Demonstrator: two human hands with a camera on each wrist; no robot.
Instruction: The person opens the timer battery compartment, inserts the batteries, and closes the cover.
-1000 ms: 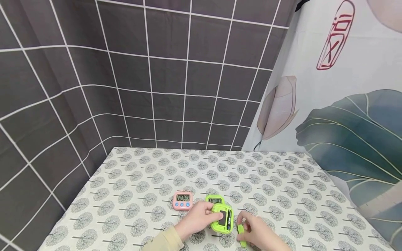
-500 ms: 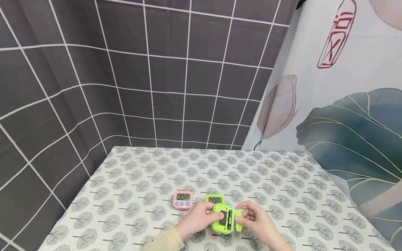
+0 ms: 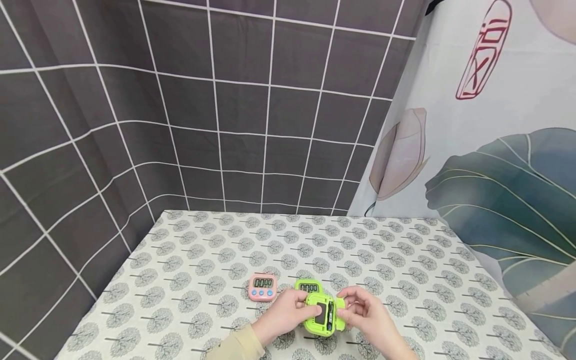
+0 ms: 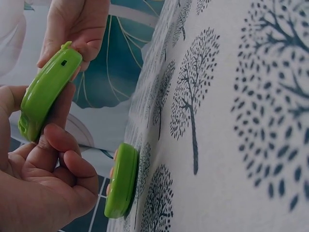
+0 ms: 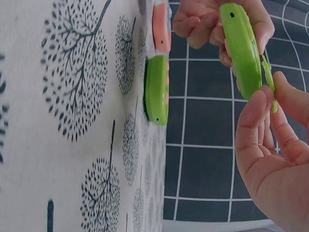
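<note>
My left hand point(image 3: 286, 314) grips a green digital timer point(image 3: 322, 316) above the table, its back facing up and the thumb on it. A dark battery point(image 3: 330, 315) lies in its uncovered slot. My right hand point(image 3: 368, 316) pinches the small green battery cover point(image 3: 340, 324) at the timer's right edge. In the right wrist view, the thin cover point(image 5: 268, 77) stands against the back of the timer point(image 5: 241, 50); whether it is seated cannot be told. Just behind, a second green timer point(image 3: 308, 285) lies face up, partly hidden by the held one.
A pink timer point(image 3: 263, 287) with blue buttons lies face up to the left. The table point(image 3: 216, 267) has a tree-print cloth. Behind it hangs a dark checked curtain point(image 3: 243, 110), with a leaf-print white curtain point(image 3: 405, 165) at the right.
My right hand has brought the battery cover up and left, from beside the timer to its right edge. My left hand and the held timer have barely moved.
</note>
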